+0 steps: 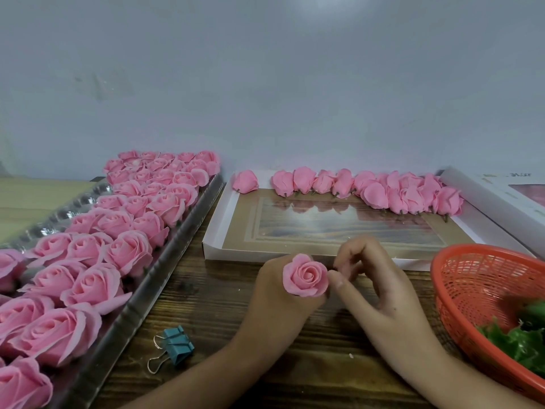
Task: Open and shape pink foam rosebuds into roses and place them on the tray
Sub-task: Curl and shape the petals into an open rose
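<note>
My left hand [275,293] grips a pink foam rose [305,275] from below, its spiral centre facing up. My right hand [380,287] is just to its right, fingers curled, thumb tip touching the rose's right outer petal. On the left lies a clear plastic tray [141,287] with several opened pink roses [88,261] in rows. Behind my hands a shallow white box [219,228] holds a row of closed pink rosebuds [368,187] along its far edge.
An orange mesh basket [472,278] with green leaves [525,340] stands at the right. A teal binder clip [174,346] lies on the dark wooden table [212,305]. Another white box [501,196] sits at the far right. A grey wall closes the back.
</note>
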